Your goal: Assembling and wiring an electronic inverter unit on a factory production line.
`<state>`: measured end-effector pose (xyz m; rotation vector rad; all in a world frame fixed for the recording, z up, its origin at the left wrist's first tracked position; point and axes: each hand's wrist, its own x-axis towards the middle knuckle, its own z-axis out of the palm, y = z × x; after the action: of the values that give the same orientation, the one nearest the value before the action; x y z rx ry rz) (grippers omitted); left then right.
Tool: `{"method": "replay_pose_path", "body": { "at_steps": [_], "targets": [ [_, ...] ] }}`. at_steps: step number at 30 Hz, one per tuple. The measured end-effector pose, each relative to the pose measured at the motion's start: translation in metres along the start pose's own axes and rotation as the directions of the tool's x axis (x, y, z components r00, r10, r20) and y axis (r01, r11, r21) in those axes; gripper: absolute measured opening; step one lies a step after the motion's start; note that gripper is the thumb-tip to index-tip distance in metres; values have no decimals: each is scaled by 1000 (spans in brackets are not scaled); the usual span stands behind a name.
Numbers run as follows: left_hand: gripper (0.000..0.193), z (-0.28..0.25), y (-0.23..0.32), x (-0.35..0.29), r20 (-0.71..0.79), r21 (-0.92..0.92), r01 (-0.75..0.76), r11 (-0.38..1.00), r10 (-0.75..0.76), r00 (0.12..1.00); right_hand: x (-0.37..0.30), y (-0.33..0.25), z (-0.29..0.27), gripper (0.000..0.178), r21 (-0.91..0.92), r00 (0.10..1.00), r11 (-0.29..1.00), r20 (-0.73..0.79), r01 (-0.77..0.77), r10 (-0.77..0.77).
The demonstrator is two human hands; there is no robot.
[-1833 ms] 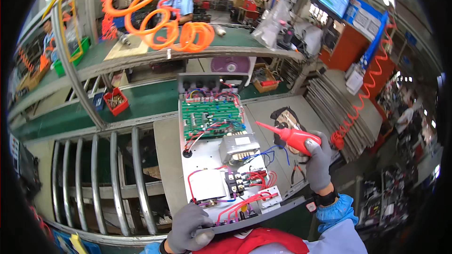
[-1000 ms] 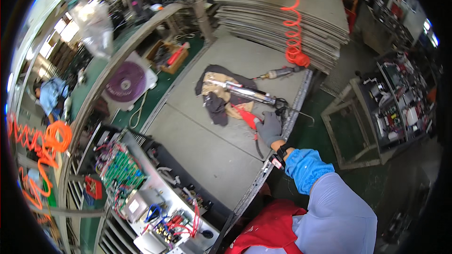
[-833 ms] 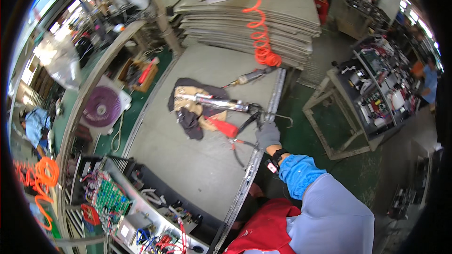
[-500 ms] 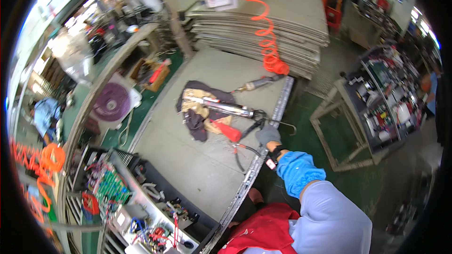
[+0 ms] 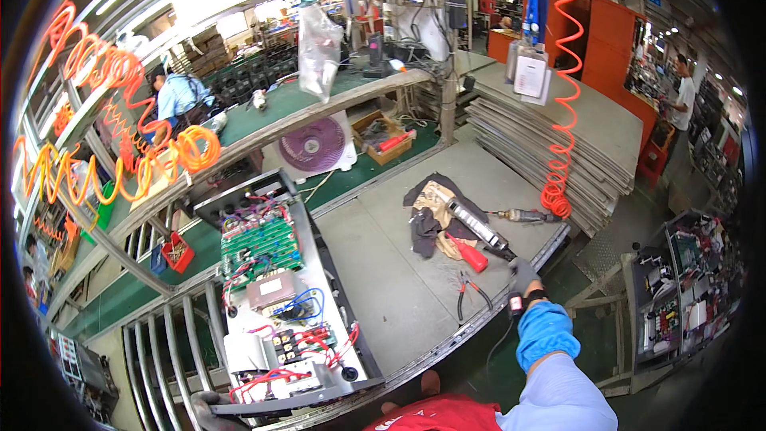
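My right hand (image 5: 523, 274), in a grey glove, closes around the handle end of a caulking gun (image 5: 477, 225) at the right edge of the workbench. The gun's silver barrel lies across a dark and tan cloth (image 5: 427, 215). Against the cloth rests a red-handled tool (image 5: 467, 255), and nearer me lie pliers (image 5: 472, 295) with their handles apart. At the lower left, my left hand (image 5: 211, 410), in a dark glove, touches the near corner of an open chassis (image 5: 335, 387) holding a green circuit board (image 5: 262, 246) and wires. Its fingers are mostly hidden.
An air tool (image 5: 523, 215) lies at the bench's far right beneath a coiled orange hose (image 5: 556, 195). Behind it stand stacked flat panels (image 5: 550, 160). Metal rollers (image 5: 167, 351) run left of the chassis. A parts rack (image 5: 678, 287) stands at the right; another person (image 5: 179, 96) is far left.
The view has swung left, showing the whole chassis and my left hand at its corner. My right hand has come onto the caulking gun's handle end; the gun still lies on the cloth.
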<state>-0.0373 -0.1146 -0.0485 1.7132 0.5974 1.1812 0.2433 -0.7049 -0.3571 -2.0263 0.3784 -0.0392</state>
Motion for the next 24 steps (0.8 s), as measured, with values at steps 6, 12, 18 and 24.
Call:
{"method": "replay_pose_path", "body": {
  "at_steps": [6,12,18,24],
  "targets": [
    [49,2,-24,6,52,11,21,1000,-21,998,-24,-89,-1,7,758,949,631,-53,-164,311],
    [17,-2,28,11,147,109,39,993,-55,988,-27,-170,14,14,807,995,585,29,-79,94],
    [18,34,123,-38,231,-21,-331,943,327,916,-35,-242,4,26,839,992,533,124,-112,13],
    [28,152,149,-81,917,-300,-163,940,331,223,-75,-277,-29,32,604,947,794,215,65,-241]
  ]
}}
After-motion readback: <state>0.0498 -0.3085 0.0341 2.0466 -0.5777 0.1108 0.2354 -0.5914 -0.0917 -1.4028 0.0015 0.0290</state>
